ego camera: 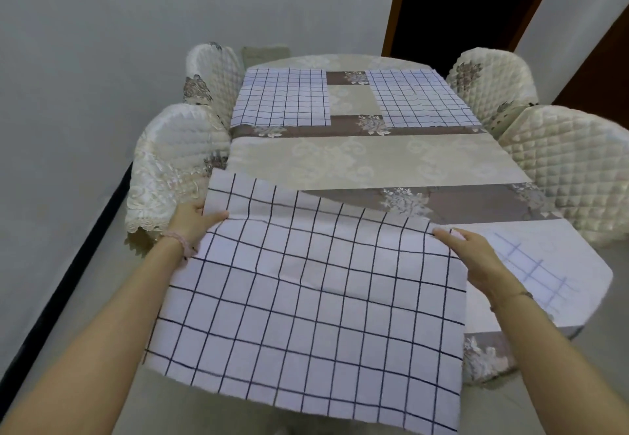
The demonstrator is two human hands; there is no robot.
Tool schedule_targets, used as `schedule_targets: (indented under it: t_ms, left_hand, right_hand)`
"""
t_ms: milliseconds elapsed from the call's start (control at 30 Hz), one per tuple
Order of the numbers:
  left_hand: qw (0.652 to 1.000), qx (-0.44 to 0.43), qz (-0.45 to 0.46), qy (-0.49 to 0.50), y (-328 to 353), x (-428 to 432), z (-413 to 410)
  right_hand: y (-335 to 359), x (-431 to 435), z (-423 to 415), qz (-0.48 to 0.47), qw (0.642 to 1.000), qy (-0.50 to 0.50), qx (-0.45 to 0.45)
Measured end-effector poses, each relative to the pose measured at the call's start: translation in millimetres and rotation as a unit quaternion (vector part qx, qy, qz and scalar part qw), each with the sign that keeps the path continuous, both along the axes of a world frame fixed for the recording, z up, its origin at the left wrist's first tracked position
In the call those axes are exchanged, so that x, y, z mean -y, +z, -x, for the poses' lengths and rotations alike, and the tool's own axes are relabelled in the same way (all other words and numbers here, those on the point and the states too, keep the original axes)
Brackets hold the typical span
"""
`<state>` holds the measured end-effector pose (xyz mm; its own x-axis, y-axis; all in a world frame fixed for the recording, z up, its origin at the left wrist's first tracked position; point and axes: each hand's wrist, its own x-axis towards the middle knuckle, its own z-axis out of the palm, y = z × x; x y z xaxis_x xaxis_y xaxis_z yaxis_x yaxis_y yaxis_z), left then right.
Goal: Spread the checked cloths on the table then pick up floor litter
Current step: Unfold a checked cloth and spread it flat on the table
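Note:
A white cloth with dark checks [306,298] is held above the near left part of the table [357,155], its lower edge hanging past the table's front. My left hand [195,218] grips its left edge and my right hand [473,254] grips its right edge. Two checked cloths lie flat at the far end, one on the left [282,99] and one on the right [422,97]. Another pale cloth with faint checks [534,271] lies at the near right, partly under my right wrist.
The table wears a beige and brown flowered cover. Quilted cream chairs stand on both sides: two on the left [170,162] [211,73] and two on the right [575,162] [490,73]. A dark doorway [456,2] opens behind the table. Floor shows along the left wall.

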<state>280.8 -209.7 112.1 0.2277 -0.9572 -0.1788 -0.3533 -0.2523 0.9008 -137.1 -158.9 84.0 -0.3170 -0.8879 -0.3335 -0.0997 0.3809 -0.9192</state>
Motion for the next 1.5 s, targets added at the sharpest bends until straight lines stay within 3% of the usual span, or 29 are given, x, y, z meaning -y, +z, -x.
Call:
schedule_targets:
  t_ms: [267, 400, 533, 633, 733, 867, 1033, 1100, 1267, 1500]
  left_hand:
    - [0.99, -0.002, -0.123, 0.072, -76.4, -13.4, -18.9]
    - [0.985, -0.017, -0.141, 0.098, -88.9, -19.3, -20.2]
    - [0.981, -0.024, -0.172, 0.086, -88.2, -33.7, -29.6]
    - [0.962, -0.118, -0.242, 0.041, -95.8, -66.4, -49.7]
    - [0.941, -0.123, -0.315, 0.008, -113.4, -115.9, -71.3]
    - [0.961, -0.089, -0.253, 0.07, -113.5, -173.3, -66.5]
    - [0.967, -0.101, -0.111, 0.206, -87.5, -246.0, -57.9]
    - [0.95, -0.118, -0.065, 0.282, -83.5, -279.2, -59.7]
    - [0.889, -0.13, -0.048, 0.437, -89.8, -362.5, -78.1]
    - [0.84, -0.121, -0.055, 0.526, -111.0, -433.1, -119.3]
  right_hand:
    - [-55.7, -8.1, 0.9, -0.12, 0.992, -0.005, 0.045]
    - [-78.0, -28.7, 0.3, -0.155, 0.986, 0.056, 0.002]
    - [-75.5, -55.3, -12.3, -0.149, 0.982, 0.09, -0.071]
    - [-73.5, -70.5, -19.1, -0.126, 0.985, 0.084, -0.083]
    - [-72.2, -81.5, -22.8, -0.102, 0.99, 0.055, -0.075]
    - [-64.9, -89.0, -30.6, -0.062, 0.993, 0.064, -0.073]
    - [-60.1, -79.2, -57.0, -0.016, 0.985, 0.152, -0.081]
    - [-60.8, -73.1, -78.1, 0.005, 0.976, 0.2, -0.08]
    - [-55.1, -66.1, -154.1, 0.042, 0.947, 0.311, -0.067]
    - [-76.1, -70.8, -271.8, 0.025, 0.894, 0.435, -0.105]
